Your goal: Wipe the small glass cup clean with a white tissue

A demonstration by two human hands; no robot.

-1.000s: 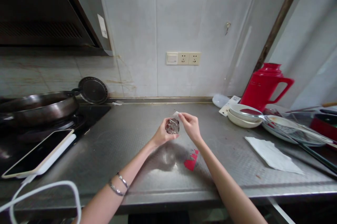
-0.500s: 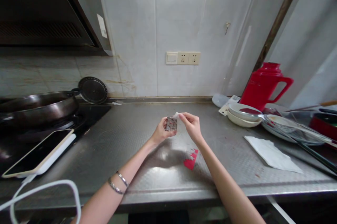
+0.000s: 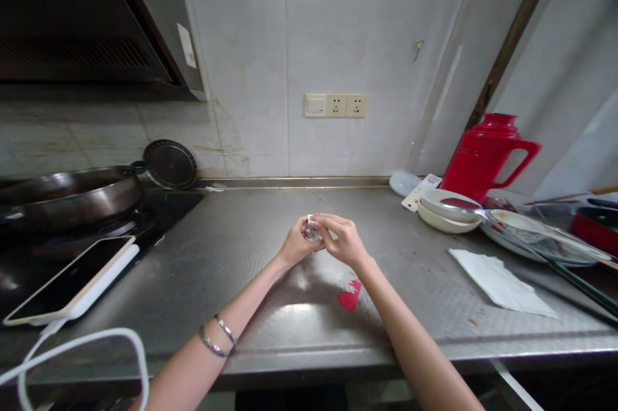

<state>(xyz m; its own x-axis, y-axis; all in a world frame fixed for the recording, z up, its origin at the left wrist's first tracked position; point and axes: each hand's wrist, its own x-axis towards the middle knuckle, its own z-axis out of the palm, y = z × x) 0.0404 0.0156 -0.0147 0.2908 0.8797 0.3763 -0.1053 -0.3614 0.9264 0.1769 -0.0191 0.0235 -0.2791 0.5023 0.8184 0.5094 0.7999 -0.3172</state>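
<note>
My left hand (image 3: 294,246) is wrapped round a small clear, glass-like container (image 3: 308,231) with dark reddish marks, held above the steel counter (image 3: 251,230). My right hand (image 3: 346,241) is closed in a pinch on a small white scrap (image 3: 311,219), pressed against the container's upper side. Its fingers cover much of the container, so its exact kind is hard to make out. Below the hands, a torn red paper piece (image 3: 348,299) lies on the counter.
On the left are a pan (image 3: 91,198) on the stove and a phone (image 3: 72,276) with a white cable (image 3: 116,334). A folded white tissue (image 3: 499,282), stacked bowls (image 3: 447,221) and a red thermos jug (image 3: 483,160) stand or lie to the right.
My right hand has moved left and slightly down, bringing the white scrap from the container's right edge onto its upper side. My left hand keeps its hold on the container.
</note>
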